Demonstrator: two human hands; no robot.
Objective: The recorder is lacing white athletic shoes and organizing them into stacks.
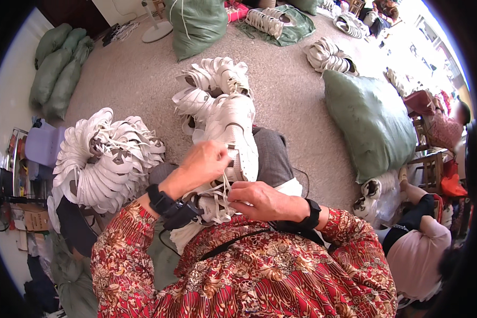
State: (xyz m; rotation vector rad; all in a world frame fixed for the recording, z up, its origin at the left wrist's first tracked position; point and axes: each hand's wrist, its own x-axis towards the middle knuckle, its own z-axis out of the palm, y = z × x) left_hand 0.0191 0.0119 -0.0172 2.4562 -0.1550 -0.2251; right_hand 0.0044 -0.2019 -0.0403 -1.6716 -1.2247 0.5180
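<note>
A row of nested white shoe uppers [230,119] runs away from my lap. Over its near end my left hand [209,161] is closed in a pinch, back of the hand upward. Lower and to the right, my right hand [262,200] pinches at a thin white shoelace [226,183], which stretches up toward the left fingertips. Beneath both hands, the nearest upper [212,205] has loose laces across its grey opening. Exactly where each fingertip grips the lace is partly hidden. Black straps circle both wrists.
Another curled stack of white uppers [108,164] stands to my left. A stuffed green sack [371,124] lies on the right, with another green sack [199,26] ahead. More sacks [58,69] lean at the left wall. A seated person [416,249] is close on the right.
</note>
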